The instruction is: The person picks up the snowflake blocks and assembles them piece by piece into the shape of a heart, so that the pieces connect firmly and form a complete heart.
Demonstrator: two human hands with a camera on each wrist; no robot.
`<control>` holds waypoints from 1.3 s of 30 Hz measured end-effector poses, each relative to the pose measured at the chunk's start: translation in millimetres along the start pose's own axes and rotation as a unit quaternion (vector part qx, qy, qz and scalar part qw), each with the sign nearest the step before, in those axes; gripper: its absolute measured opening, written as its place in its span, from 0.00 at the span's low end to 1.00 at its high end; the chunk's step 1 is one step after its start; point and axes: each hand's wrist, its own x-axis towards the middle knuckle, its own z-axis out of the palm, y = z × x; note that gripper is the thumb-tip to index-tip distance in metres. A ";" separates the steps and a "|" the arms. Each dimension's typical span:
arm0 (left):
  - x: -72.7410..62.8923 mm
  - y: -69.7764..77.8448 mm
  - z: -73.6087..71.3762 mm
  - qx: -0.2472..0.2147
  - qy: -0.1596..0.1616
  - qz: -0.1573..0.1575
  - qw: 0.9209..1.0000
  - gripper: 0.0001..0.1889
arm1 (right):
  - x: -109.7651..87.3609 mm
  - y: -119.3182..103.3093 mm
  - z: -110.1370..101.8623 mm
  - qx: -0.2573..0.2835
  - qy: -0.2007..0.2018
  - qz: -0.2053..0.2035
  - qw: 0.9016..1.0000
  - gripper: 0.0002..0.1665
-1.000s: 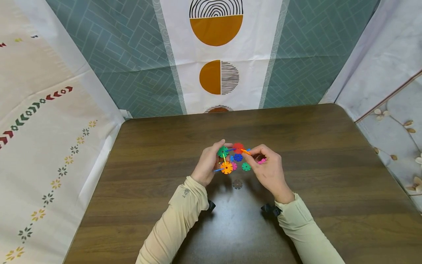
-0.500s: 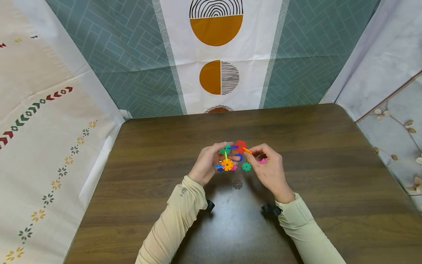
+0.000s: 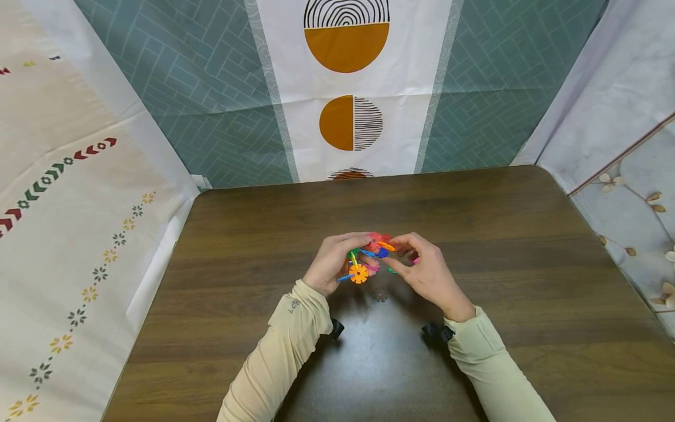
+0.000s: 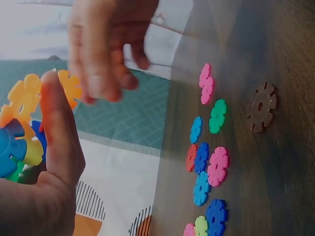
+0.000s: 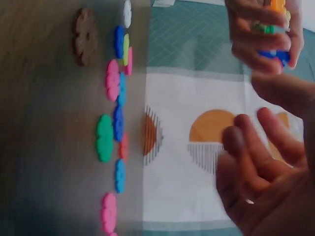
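My left hand (image 3: pixel 331 262) holds a joined cluster of notched plastic discs up above the table. In the head view an orange disc (image 3: pixel 358 274) hangs at its lower end, and a red disc (image 3: pixel 375 241) sits at the top under the fingers. A second orange disc (image 3: pixel 387 247), seen edge-on, juts from the red one toward my right hand (image 3: pixel 428 271). The right wrist view shows the right thumb and fingers apart, with nothing between them. In the left wrist view, blue (image 4: pixel 11 147) and yellow discs (image 4: pixel 33 151) of the cluster show behind the left hand.
Loose discs lie on the brown wooden table beneath the hands: a brown one (image 4: pixel 262 108) nearest me, a green one (image 4: pixel 217 116), a pink one (image 4: pixel 218 166), and several more. Patterned cloths hang behind the table and at both sides.
My right hand has let go of the edge-on orange disc, which stays on the cluster. The left hand has turned the cluster, its fingers now over the red disc.
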 end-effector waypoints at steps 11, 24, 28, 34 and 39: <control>-1.2 0.8 1.2 0.010 0.027 0.001 1.000 0.20 | 4.4 28.1 10.8 -0.169 -0.139 0.126 0.968 0.27; -1.4 0.4 3.6 0.022 0.036 -0.002 0.999 0.19 | 11.7 33.3 12.3 -0.205 -0.149 0.136 0.958 0.17; -1.3 0.2 3.1 0.027 0.044 -0.002 0.999 0.18 | 12.3 35.2 10.5 -0.175 -0.154 0.154 0.960 0.18; -0.7 0.2 2.5 0.030 0.057 0.000 0.998 0.17 | 9.9 33.8 5.3 -0.083 -0.129 0.159 0.975 0.16; 0.6 -0.2 1.2 0.004 0.063 -0.006 0.998 0.17 | 7.1 25.0 -0.1 0.021 -0.061 0.109 0.992 0.16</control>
